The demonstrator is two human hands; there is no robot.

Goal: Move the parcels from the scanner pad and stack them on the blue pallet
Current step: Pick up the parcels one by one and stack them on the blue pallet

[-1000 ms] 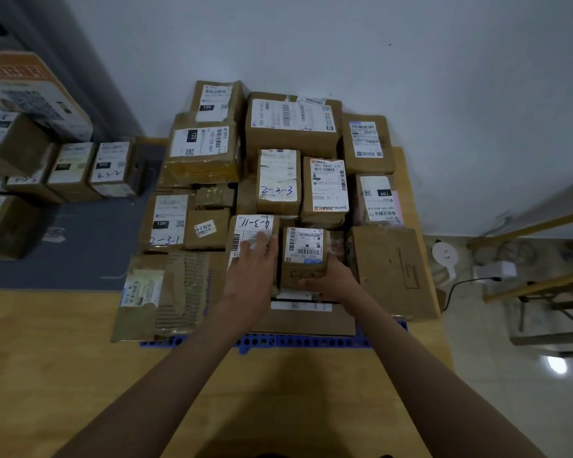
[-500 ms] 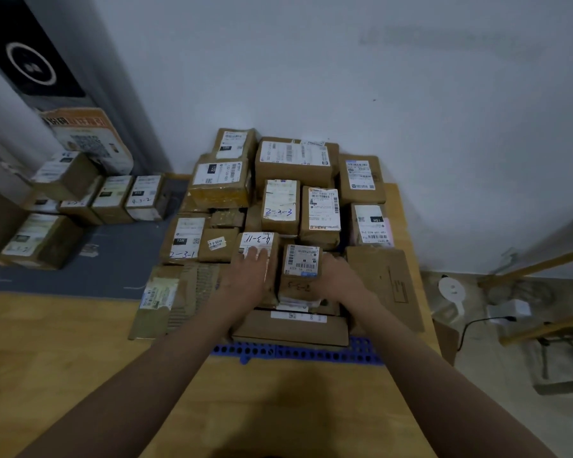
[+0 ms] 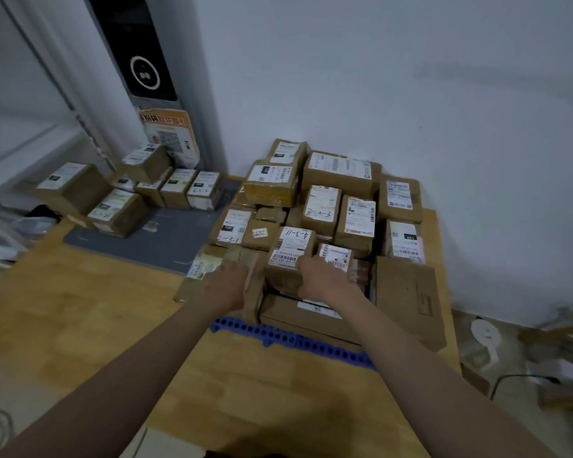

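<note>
A pile of brown cardboard parcels stands on the blue pallet (image 3: 278,334) against the wall. My left hand (image 3: 227,281) rests on the flat corrugated parcel (image 3: 209,262) at the pile's front left. My right hand (image 3: 325,278) lies with its fingers over the near edges of the box marked 4-3-11 (image 3: 290,247) and the small labelled box (image 3: 336,254) beside it. Neither hand grips anything that I can see. Several more parcels (image 3: 119,211) sit on the grey scanner pad (image 3: 139,241) to the left.
The pallet and pad lie on a wooden table (image 3: 80,309). A tall grey scanner post (image 3: 146,74) rises behind the pad. On the floor to the right are a white round device (image 3: 485,333) and a cable (image 3: 523,380).
My left hand slid off the 4-3-11 box onto the flat parcel to its left. My right hand shifted from the small box's side to its front edge. The view swung left and up.
</note>
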